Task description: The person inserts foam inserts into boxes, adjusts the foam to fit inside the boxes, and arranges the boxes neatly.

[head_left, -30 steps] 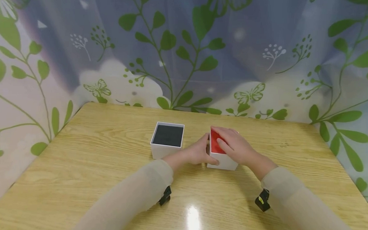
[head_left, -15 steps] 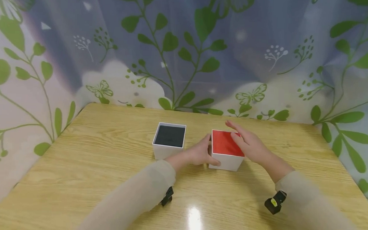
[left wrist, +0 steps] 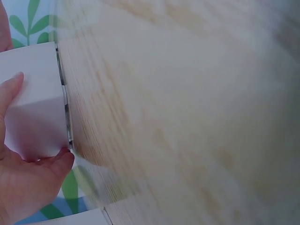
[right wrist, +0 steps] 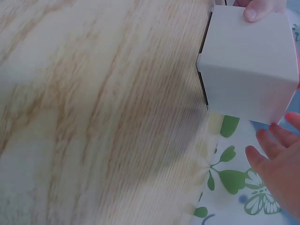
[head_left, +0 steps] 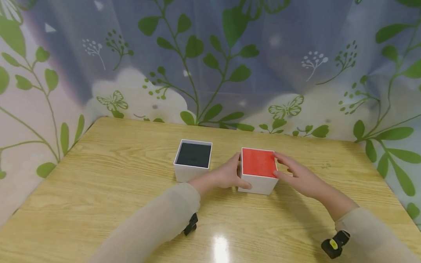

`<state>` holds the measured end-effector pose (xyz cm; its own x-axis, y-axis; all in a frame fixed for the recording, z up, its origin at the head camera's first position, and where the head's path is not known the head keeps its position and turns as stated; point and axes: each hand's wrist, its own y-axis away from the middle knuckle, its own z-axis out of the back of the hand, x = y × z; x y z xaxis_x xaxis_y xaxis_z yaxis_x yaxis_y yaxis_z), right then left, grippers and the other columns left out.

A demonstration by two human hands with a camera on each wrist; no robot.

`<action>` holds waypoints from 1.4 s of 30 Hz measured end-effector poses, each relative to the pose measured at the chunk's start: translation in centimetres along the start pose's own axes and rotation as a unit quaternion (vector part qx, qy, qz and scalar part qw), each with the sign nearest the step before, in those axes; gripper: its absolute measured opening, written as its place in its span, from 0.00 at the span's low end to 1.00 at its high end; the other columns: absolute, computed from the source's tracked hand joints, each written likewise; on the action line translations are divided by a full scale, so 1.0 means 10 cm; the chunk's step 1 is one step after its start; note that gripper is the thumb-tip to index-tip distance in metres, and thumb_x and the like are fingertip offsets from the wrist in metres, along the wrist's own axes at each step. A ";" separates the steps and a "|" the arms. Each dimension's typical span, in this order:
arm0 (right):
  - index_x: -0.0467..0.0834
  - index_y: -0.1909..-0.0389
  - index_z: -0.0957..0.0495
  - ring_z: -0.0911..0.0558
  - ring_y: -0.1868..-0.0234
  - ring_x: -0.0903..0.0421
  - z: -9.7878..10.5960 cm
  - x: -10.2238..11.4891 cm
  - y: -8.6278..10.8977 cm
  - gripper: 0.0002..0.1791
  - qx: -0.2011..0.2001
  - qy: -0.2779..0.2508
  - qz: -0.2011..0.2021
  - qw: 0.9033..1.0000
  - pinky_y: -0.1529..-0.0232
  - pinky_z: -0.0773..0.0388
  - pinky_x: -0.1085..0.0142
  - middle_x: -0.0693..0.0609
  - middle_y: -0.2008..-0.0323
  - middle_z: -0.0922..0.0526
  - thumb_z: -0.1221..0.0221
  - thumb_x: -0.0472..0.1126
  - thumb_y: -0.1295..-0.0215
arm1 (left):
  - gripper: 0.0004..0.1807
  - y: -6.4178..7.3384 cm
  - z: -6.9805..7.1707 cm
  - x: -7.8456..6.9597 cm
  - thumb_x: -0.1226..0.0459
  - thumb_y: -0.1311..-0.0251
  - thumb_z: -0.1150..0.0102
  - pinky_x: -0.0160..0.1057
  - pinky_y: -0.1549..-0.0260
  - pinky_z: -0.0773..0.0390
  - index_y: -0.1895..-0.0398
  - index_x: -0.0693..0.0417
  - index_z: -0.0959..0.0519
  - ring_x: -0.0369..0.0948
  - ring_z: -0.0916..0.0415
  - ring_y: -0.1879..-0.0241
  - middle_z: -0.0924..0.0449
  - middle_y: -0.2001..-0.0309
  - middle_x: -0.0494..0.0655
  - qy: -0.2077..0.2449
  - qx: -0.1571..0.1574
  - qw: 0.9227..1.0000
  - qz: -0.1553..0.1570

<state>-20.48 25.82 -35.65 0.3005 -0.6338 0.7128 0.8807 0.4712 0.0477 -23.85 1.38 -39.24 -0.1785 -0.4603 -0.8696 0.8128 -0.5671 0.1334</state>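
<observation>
A white box (head_left: 256,184) with a flat red top (head_left: 259,162) stands on the table right of centre. My left hand (head_left: 226,176) grips its left side, the thumb lying on the front wall. In the left wrist view, that thumb and fingers (left wrist: 60,161) are spread round the box (left wrist: 35,112). At the box's right edge is my right hand (head_left: 304,180), its fingers loosely bent and the tips at or just beside the rim. In the right wrist view, the right fingers (right wrist: 269,145) are spread close to a corner of the box (right wrist: 248,79).
A second white box (head_left: 191,174), with a black surface (head_left: 194,154) sunk a little below its rim, stands to the left behind my left forearm. Both rest on a wooden table (head_left: 132,155). A leaf-patterned curtain (head_left: 213,69) hangs along the table's back edge.
My right hand has come off the red top and moved right, down to the box's right edge. The red top is now fully uncovered. My left hand keeps its grip.
</observation>
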 end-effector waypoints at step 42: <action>0.38 0.28 0.56 0.36 0.38 0.33 0.04 0.02 -0.06 0.42 0.050 -0.066 -0.051 0.995 0.47 0.31 0.46 0.34 0.30 0.53 0.45 0.48 0.33 | 0.46 0.01 -0.01 0.04 0.64 0.53 0.29 0.39 0.45 0.35 0.35 0.55 0.49 0.40 0.32 0.47 0.33 0.45 0.46 0.008 0.001 1.000 0.003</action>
<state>-21.06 25.66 -35.26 0.1548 -0.5982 0.7863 0.8617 0.4710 0.1887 -23.81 1.20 -39.57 -0.1654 -0.4526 -0.8762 0.8124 -0.5663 0.1392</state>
